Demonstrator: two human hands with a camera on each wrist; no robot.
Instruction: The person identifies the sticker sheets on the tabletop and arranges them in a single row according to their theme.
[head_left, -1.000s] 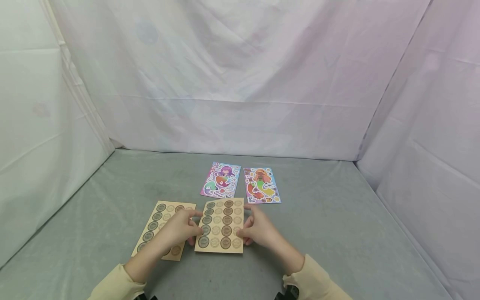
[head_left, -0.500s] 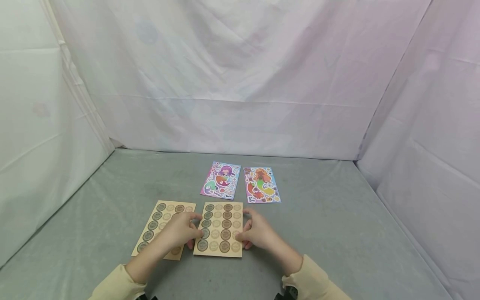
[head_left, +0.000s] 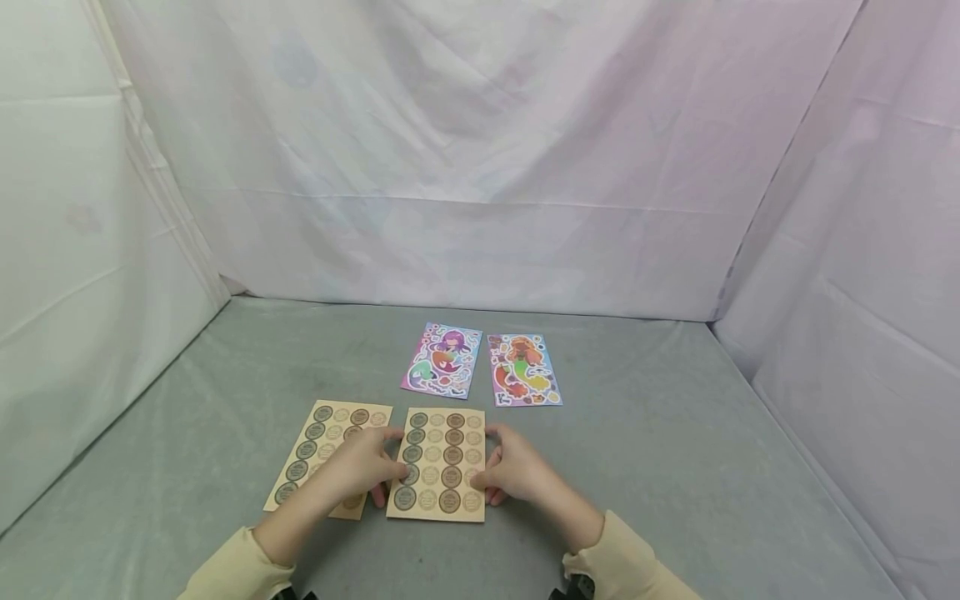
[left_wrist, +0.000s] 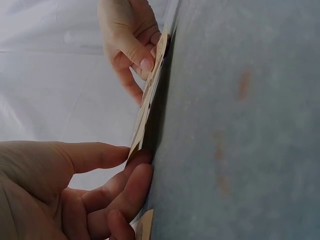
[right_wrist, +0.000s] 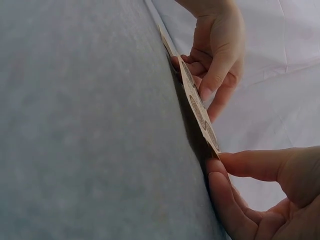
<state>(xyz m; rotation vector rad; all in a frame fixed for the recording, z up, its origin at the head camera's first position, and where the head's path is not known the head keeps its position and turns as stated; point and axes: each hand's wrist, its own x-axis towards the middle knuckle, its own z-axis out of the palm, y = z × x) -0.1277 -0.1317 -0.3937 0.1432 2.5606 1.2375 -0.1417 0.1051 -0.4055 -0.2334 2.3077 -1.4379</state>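
A tan sticker sheet (head_left: 438, 464) printed with rows of round seals lies between both hands, close over the grey table. My left hand (head_left: 360, 461) pinches its left edge, thumb on top and fingers beneath. On the opposite edge, my right hand (head_left: 519, 467) pinches it the same way. Both wrist views show a narrow shadowed gap under the sticker sheet (right_wrist: 197, 107). A second tan sheet of round stickers (head_left: 305, 450) lies to the left, partly covered by my left hand and forearm.
Two colourful mermaid sticker sheets, one purple-haired (head_left: 442, 361) and one orange-haired (head_left: 524, 371), lie side by side farther back. The grey cloth-covered table (head_left: 660, 467) ends at white curtains (head_left: 480, 167) behind and at both sides.
Both hands have brought the held sticker sheet slightly toward the body and lower, flatter to the table. Its far edge has come away from the mermaid sheets. The other sheets stay put.
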